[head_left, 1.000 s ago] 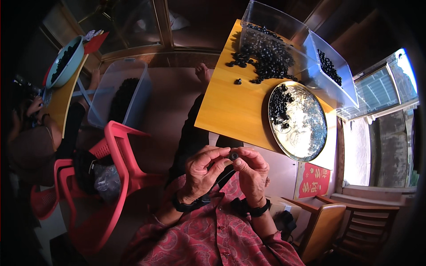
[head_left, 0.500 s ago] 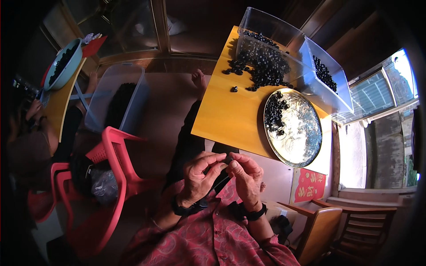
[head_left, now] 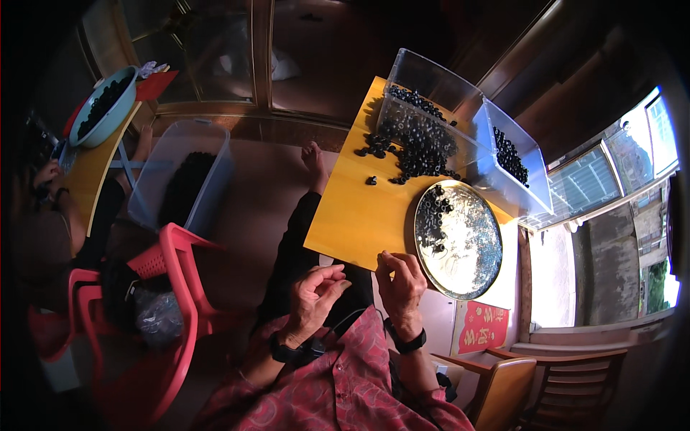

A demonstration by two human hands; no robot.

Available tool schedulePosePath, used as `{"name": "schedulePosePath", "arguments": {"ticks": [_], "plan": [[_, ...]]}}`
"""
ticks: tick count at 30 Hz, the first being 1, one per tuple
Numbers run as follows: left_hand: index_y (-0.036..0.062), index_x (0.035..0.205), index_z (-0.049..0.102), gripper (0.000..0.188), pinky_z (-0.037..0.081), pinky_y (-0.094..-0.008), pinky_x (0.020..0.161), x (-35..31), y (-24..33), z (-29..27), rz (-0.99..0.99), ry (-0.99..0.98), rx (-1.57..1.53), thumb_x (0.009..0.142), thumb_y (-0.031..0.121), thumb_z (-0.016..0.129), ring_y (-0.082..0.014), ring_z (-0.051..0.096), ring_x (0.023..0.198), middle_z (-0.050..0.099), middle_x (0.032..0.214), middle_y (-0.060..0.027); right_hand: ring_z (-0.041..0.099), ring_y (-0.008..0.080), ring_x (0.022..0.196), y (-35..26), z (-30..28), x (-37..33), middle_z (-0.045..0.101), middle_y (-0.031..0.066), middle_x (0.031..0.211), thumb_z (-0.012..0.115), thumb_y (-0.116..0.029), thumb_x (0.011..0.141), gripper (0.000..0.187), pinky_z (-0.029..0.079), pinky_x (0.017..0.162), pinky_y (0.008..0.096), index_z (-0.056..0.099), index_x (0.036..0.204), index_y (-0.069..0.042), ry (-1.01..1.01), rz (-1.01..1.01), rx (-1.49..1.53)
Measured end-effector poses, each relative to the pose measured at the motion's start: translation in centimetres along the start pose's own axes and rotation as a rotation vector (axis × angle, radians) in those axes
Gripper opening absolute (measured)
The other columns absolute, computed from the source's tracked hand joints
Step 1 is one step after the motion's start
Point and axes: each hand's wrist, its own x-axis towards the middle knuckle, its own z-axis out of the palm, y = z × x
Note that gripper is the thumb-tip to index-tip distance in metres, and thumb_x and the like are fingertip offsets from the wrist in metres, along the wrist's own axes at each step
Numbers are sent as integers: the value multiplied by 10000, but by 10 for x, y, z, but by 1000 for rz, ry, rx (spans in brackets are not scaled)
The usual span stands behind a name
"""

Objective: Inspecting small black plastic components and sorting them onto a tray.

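My left hand (head_left: 314, 302) is closed just off the near edge of the yellow table (head_left: 343, 219), thumb and forefinger pressed close together. My right hand (head_left: 402, 291) reaches over the table's near edge with its fingertips pinched. Anything in either pinch is too small to make out. Closest to my right hand lies a round shiny tray (head_left: 467, 248), with small black ring-shaped parts (head_left: 433, 219) on its left side and tiny glinting bits on its right. Behind it spreads a pile of similar black parts (head_left: 428, 154), spilling from a clear bin (head_left: 424, 68) tipped on its side.
A translucent box (head_left: 512, 190) of black parts stands behind the tray. At left are a red plastic chair (head_left: 188, 287), a clear floor tub (head_left: 215, 176) with dark contents, and another person's hand (head_left: 50, 172) near a light-blue basin (head_left: 118, 111). Wooden chairs (head_left: 507, 391) stand at right.
My hands were together at a small dark piece and have now parted. The right hand has moved forward to the table edge; the left stays near my lap. The whole view has shifted slightly.
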Motion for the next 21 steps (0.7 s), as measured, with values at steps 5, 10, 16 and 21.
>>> {"name": "schedulePosePath", "arguments": {"ticks": [5,10,16,21], "plan": [[-14,1084,668,259,538,-219,706,4,-2,-3,-44,44,-4,838,38,732,-86,634,771,659,912,-54,635,289,701,6,4,5,623,104,822,703,-40,806,134,512,591,389,661,932,-56,-77,13,-40],[-20,1027,674,183,573,-236,705,5,2,-6,-67,41,-24,858,39,710,-82,647,782,668,907,-37,655,289,712,13,6,-6,643,126,838,692,-32,811,150,522,593,372,663,957,-42,-210,51,-106],[-21,1028,675,181,573,-236,706,7,-3,-13,-115,33,-37,866,53,707,-82,648,772,683,925,-46,696,224,723,-5,-22,23,686,131,879,676,-111,873,235,524,590,298,635,1058,28,-358,496,338],[-11,1027,677,178,517,-203,660,7,-3,-17,-148,27,-67,881,85,710,-58,620,730,675,842,-24,705,213,880,-13,-52,69,686,147,981,656,-143,918,304,543,703,267,593,1107,88,-344,924,812]]}}
